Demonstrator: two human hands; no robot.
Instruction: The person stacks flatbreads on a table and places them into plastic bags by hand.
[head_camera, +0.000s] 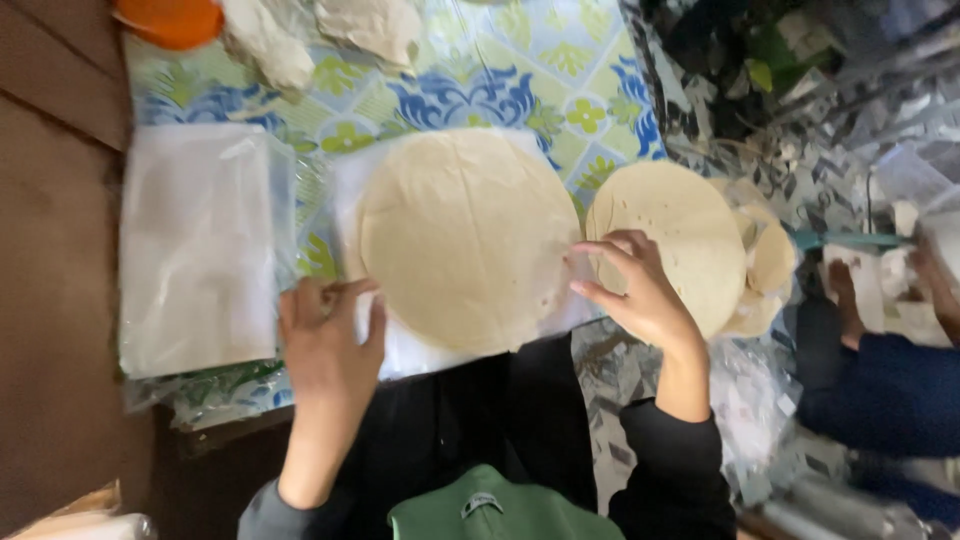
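Note:
A large round pale flatbread (465, 235) lies on a thin clear plastic sheet (410, 352) spread over a blue, green and white patterned cloth (480, 85). My left hand (325, 345) pinches the sheet's near left edge, beside the flatbread's rim. On the other side, my right hand (635, 290) pinches the sheet or the flatbread's edge; I cannot tell which. Just right of it sits a stack of similar round flatbreads (680, 235), with smaller ones (770, 260) beneath.
A pile of clear plastic sheets (200, 250) lies at the left. An orange bowl (170, 20) and crumpled wrappers (320, 35) sit at the far edge. Another person's hand and dark blue sleeve (890, 385) are at the right. Brown wood (50, 250) borders the left.

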